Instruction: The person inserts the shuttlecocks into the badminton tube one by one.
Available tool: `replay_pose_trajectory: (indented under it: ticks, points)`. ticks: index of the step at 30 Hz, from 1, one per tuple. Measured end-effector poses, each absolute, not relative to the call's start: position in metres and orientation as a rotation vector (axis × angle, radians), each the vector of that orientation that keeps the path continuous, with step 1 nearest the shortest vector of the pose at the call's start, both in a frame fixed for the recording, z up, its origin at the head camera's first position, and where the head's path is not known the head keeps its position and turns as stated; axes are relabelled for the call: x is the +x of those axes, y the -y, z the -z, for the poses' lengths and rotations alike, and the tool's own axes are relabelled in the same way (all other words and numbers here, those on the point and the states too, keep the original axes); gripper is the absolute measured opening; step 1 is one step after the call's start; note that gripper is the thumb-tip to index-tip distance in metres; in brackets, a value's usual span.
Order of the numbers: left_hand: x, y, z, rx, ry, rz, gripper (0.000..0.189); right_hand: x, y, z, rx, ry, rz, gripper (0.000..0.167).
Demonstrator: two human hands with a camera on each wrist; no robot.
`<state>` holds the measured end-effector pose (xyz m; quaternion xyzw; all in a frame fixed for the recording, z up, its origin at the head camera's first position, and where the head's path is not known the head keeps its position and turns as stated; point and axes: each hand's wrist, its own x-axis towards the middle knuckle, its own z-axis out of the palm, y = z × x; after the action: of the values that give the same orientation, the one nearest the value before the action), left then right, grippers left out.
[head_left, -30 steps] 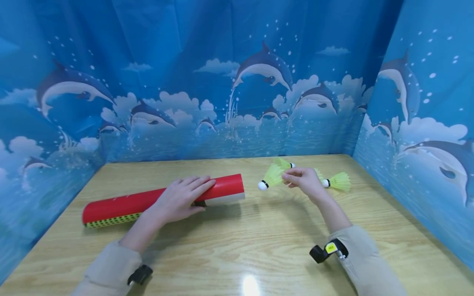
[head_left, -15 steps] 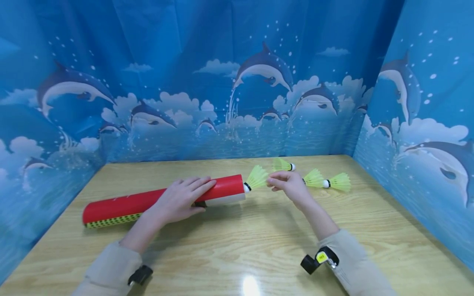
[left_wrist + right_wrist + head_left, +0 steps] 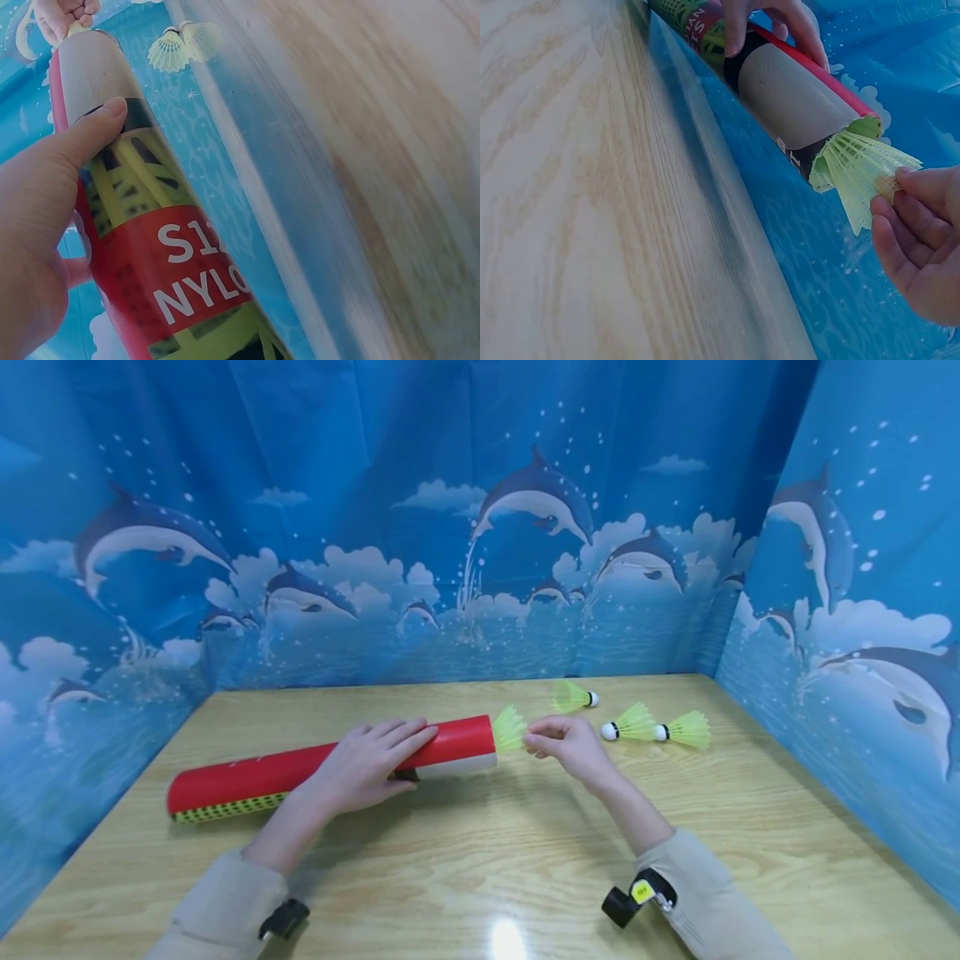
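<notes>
A red shuttlecock tube (image 3: 255, 774) with a black-dotted yellow-green strip and a pale end band lies at a slant, its mouth toward the right. My left hand (image 3: 365, 766) grips it from above, thumb on the near side, as the left wrist view shows. A yellow shuttlecock (image 3: 866, 165) is cork-first in the mouth; its skirt fans outside the rim and the cork is hidden. My right hand (image 3: 567, 745) pinches the skirt's edge between thumb and fingers. In the right wrist view another pale green skirt edge shows inside the mouth.
One loose shuttlecock (image 3: 573, 697) lies at the back, right of the tube. Two more, a nearer shuttlecock (image 3: 630, 723) and a farther shuttlecock (image 3: 684, 729), lie in line to the right on the wooden table (image 3: 450, 877). A dolphin-print curtain (image 3: 375, 527) stands behind and at the sides.
My right hand has moved left with the shuttlecock, from beside the loose ones to the tube's mouth, and the cork has gone inside. My left hand and the tube have stayed still.
</notes>
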<state>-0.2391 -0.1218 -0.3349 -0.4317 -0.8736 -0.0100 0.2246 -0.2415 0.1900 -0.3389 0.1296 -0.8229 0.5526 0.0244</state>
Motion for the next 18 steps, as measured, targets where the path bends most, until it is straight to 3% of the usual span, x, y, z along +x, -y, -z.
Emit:
replay_pose_trajectory:
  ticks: [18]
  points:
    - [-0.24, 0.119, 0.336, -1.208, 2.384, 0.035, 0.089, -0.242, -0.174, 0.342, 0.413, 2.555, -1.754, 0.019]
